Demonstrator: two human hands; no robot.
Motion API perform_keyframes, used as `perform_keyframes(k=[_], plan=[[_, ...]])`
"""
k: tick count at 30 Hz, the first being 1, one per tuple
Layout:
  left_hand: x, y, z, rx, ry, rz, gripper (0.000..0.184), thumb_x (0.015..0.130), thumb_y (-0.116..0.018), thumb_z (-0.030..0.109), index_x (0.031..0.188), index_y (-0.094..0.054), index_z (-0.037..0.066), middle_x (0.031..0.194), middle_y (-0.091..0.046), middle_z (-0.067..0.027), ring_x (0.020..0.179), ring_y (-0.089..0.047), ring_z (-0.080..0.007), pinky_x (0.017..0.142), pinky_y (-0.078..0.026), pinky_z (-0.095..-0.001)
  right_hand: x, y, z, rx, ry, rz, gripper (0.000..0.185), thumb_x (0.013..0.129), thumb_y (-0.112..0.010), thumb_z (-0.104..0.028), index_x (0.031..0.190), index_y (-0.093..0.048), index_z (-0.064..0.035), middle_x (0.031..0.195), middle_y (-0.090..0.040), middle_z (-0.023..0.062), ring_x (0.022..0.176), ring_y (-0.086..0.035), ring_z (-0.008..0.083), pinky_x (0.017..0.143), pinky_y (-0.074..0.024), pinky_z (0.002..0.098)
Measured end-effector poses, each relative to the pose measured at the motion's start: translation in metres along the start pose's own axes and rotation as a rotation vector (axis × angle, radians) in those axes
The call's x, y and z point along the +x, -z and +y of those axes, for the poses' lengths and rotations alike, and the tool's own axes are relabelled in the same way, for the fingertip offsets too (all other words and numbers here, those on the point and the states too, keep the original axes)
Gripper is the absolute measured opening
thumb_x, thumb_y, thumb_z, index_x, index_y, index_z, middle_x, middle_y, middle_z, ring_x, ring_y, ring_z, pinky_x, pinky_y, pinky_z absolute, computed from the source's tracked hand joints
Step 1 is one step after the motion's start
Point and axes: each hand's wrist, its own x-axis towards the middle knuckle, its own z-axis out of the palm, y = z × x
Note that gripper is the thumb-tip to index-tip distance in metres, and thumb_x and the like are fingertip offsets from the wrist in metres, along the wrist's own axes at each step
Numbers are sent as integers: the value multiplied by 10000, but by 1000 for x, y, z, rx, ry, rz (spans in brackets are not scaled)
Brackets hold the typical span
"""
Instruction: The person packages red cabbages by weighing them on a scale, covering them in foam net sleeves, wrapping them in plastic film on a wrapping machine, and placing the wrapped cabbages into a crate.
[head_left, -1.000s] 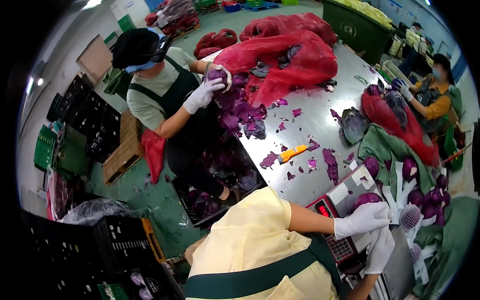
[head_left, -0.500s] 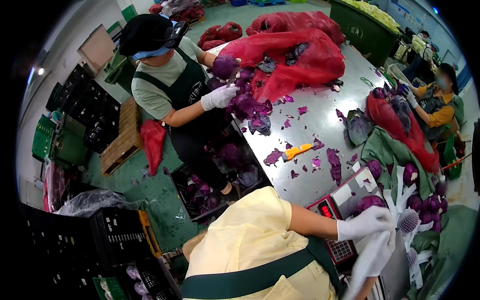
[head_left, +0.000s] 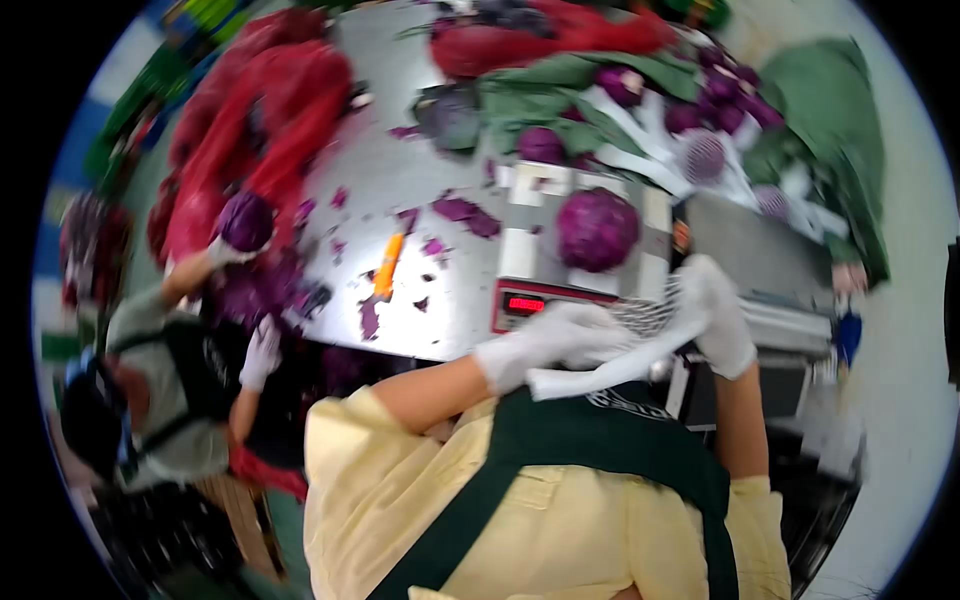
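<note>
A white foam net sleeve is stretched between my gloved hands, just in front of my apron. My left hand has its fingers closed on the netting from the left side. On the other side my right hand grips the sleeve, its fingers partly hidden by it. Directly beyond my hands, a red cabbage rests on the plate of a digital scale with a lit red display. More foam sleeves lie in a loose pile behind the scale, two of them around cabbages.
An orange-handled knife lies among purple leaf scraps on the metal table. Green cloth, loose cabbages and red mesh sacks occupy the far side. At left, a co-worker holds a cabbage.
My view has swung right and down. My hands, earlier close together beside the scale, are now apart, nearer my body, with the foam sleeve spread between them. The cabbage remains on the scale.
</note>
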Motion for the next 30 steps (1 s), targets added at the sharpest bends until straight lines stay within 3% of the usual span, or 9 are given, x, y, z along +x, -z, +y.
perform_keyframes(k=[4, 9, 11, 13, 17, 22, 23, 25, 30], plan=[[31, 63, 30, 285, -697, 811, 187, 826, -741, 128, 970, -683, 23, 776, -636, 18, 708, -570, -75, 658, -476, -235, 29, -19, 42, 18, -232, -296, 327, 876, -661, -329, 964, -658, -14, 818, -652, 112, 797, -604, 130, 727, -475, 287], [86, 130, 74, 1058, -497, 1306, 254, 901, -590, 326, 1016, -644, 106, 797, -666, -185, 762, -660, -359, 650, -496, -464, 142, -27, 66, -337, -226, 331, 442, 900, -486, -416, 912, -677, -17, 876, -653, 249, 855, -638, 414, 749, -484, 474], [107, 164, 69, 1513, -285, 1182, 275, 921, -544, 356, 1049, -627, 127, 799, -673, -184, 749, -661, -376, 665, -503, -493, 187, -41, 148, -831, -131, -42, 469, 917, -498, -416, 1011, -674, 10, 959, -684, 226, 915, -665, 348, 810, -489, 432], [118, 159, 58, 1543, -250, 1069, 252, 938, -514, 335, 1040, -632, 138, 780, -672, -162, 724, -663, -366, 658, -514, -485, 179, -72, 193, 724, -553, 65, 456, 947, -512, -381, 1087, -665, 26, 1038, -697, 181, 956, -665, 251, 849, -489, 369], [112, 113, 55, 1525, -555, 884, 275, 902, -537, 121, 1147, -638, 48, 929, -704, -146, 857, -687, -289, 759, -529, -363, 138, -58, 109, 1139, -668, 304, 346, 943, -538, -254, 1110, -652, 27, 1037, -693, 126, 926, -652, 192, 813, -505, 337], [95, 76, 62, -303, -354, 234, 446, 1031, -367, 263, 1430, -398, 68, 1405, -487, -103, 1268, -483, -244, 1085, -394, -367, 120, -24, 37, 826, -449, 492, 289, 961, -527, -194, 1049, -675, 39, 973, -690, 69, 895, -615, 125, 839, -483, 289], [116, 90, 60, -604, -409, -544, 482, 1036, -320, 314, 1444, -379, 63, 1429, -465, -104, 1326, -424, -243, 1118, -352, -396, 118, -14, 25, 717, -303, 395, 305, 965, -532, -211, 1051, -674, 45, 970, -699, 78, 890, -626, 144, 832, -484, 289], [97, 84, 45, 153, -411, -123, 540, 1017, -312, 380, 1447, -374, 60, 1437, -454, -122, 1330, -415, -268, 1125, -338, -409, 107, 6, 6, 606, -164, 302, 322, 969, -538, -228, 1053, -673, 52, 967, -707, 87, 884, -637, 162, 825, -484, 290], [72, 51, 52, -272, -105, 78, 782, 922, -299, 619, 1454, -360, 49, 1431, -453, -157, 1294, -444, -317, 1117, -341, -437, 58, 56, -24, 1110, -326, -502, 289, 980, -561, -283, 1008, -667, -16, 844, -670, 34, 713, -606, 66, 613, -478, 211]])
